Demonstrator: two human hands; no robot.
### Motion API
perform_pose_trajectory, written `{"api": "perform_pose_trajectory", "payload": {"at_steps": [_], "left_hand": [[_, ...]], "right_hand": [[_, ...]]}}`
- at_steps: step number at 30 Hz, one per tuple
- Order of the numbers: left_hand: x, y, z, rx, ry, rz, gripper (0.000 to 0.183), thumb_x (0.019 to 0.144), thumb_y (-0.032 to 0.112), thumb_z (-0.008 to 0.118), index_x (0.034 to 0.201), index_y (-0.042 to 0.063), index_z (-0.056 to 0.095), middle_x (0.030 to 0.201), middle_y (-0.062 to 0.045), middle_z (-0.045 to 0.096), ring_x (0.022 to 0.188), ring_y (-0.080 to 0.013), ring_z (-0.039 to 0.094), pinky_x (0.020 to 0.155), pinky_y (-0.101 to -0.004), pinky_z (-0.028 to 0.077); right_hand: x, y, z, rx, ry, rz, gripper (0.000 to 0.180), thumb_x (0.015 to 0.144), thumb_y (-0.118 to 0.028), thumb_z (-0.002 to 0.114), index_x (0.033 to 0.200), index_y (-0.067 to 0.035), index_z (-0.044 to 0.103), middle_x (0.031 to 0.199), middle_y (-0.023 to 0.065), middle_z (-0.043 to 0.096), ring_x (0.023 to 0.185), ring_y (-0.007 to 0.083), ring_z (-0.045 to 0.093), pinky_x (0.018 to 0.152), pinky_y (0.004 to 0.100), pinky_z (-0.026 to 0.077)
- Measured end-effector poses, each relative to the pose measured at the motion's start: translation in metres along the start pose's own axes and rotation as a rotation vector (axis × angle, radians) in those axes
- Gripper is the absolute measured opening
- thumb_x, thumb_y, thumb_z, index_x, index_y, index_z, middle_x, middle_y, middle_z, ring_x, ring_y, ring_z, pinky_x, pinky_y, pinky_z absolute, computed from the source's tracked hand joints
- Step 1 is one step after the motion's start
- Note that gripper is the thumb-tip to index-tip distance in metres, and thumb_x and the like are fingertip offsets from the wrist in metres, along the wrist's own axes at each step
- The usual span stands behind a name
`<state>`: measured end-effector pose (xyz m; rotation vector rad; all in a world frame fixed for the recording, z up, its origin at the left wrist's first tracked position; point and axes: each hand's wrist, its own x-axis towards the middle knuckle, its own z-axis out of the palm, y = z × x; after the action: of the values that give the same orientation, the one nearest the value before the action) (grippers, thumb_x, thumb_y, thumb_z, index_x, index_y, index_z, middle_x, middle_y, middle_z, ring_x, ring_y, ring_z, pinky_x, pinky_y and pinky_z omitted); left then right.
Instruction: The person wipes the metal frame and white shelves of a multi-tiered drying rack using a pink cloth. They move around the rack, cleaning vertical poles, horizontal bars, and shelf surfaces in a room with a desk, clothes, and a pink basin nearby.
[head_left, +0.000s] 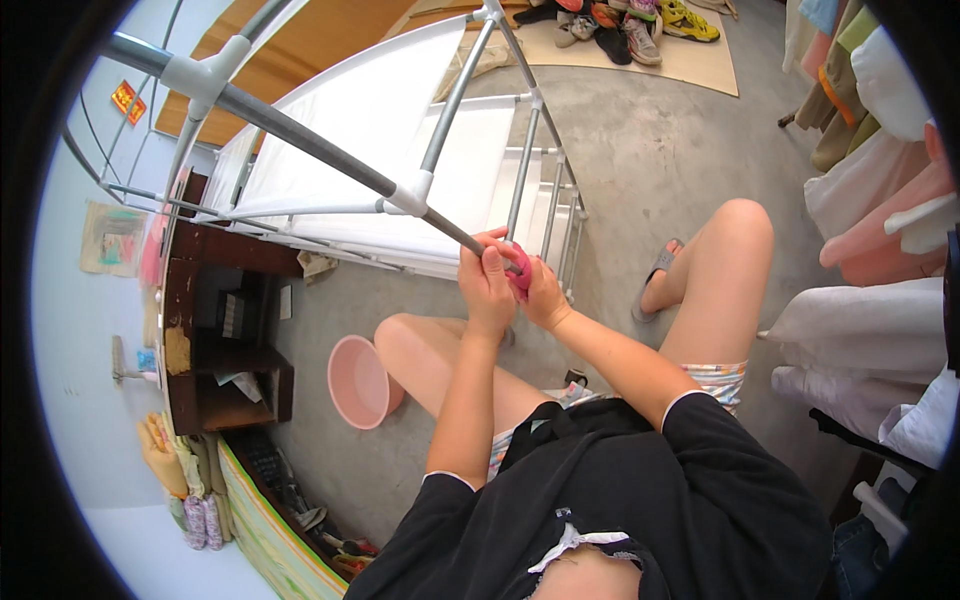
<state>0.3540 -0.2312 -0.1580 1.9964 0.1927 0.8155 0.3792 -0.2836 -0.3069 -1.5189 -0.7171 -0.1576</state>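
Note:
In front of me is a rack frame of grey metal tubes (315, 142) with white plastic connectors (409, 193) and white fabric shelves (360, 97). One tube slants down toward me, and both hands are at its near lower part. My left hand (486, 292) grips this tube, its thumb lying along it. A pink cloth (519, 270) is wrapped around the tube just beyond, and my right hand (546, 294) is closed on it. Part of the cloth and the fingers beneath the tube are hidden.
A pink plastic basin (361, 382) sits on the concrete floor beside my left knee. Dark wooden furniture (240, 420) stands at left. Several shoes (637, 34) lie on a board (697, 64) at the back. Clothes (862, 322) hang along the right.

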Motion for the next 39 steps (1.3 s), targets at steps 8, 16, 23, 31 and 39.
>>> {"api": "perform_pose_trajectory", "payload": {"at_steps": [8,16,23,31,39], "left_hand": [[0.002,-0.013,0.002,0.102,0.037,0.136,0.033,0.111,0.029,0.040,0.098,0.003,0.055,0.085,-0.007,0.062,0.104,-0.0308,0.066,0.107,-0.0535,0.042],[-0.001,-0.020,0.016,0.104,0.090,0.156,0.037,0.113,0.037,0.032,0.100,0.006,0.048,0.081,-0.004,0.058,0.100,-0.0275,0.065,0.112,-0.0538,0.037],[-0.010,-0.032,0.023,0.041,0.256,0.156,0.037,0.111,0.038,0.037,0.093,0.008,0.049,0.071,-0.004,0.058,0.094,-0.0298,0.066,0.106,-0.0523,0.040],[-0.003,-0.030,0.028,0.165,0.249,0.174,0.040,0.112,0.045,0.031,0.094,0.011,0.042,0.064,-0.004,0.054,0.087,-0.0295,0.065,0.105,-0.0534,0.040],[0.007,-0.041,0.051,0.347,0.580,0.301,0.044,0.113,0.045,0.030,0.090,0.009,0.041,0.056,0.001,0.041,0.065,-0.0228,0.061,0.094,-0.0505,0.049]], "right_hand": [[-0.016,-0.024,-0.036,0.321,0.040,0.656,0.025,0.106,-0.021,0.057,0.121,-0.001,0.055,0.101,0.0106,0.070,0.092,0.0190,0.068,0.078,0.0345,0.053],[0.036,0.044,0.001,0.238,-0.147,0.888,0.091,0.102,-0.040,0.061,0.166,-0.011,0.002,0.168,0.0312,-0.007,0.158,0.0429,0.003,0.126,0.0436,0.015],[0.074,0.066,0.018,-0.203,-0.128,0.839,0.095,0.096,-0.012,0.062,0.163,-0.008,-0.006,0.141,0.0349,0.044,0.110,0.0523,0.061,0.094,0.0549,0.051],[0.157,0.129,0.006,-0.166,0.111,0.878,0.056,0.097,-0.024,0.065,0.138,0.003,0.038,0.112,0.0290,0.067,0.106,0.0471,0.065,0.092,0.0504,0.052],[0.047,0.076,0.016,0.211,0.173,0.797,0.046,0.096,-0.026,0.070,0.128,0.002,0.051,0.105,0.0229,0.071,0.097,0.0355,0.070,0.086,0.0424,0.054]]}}
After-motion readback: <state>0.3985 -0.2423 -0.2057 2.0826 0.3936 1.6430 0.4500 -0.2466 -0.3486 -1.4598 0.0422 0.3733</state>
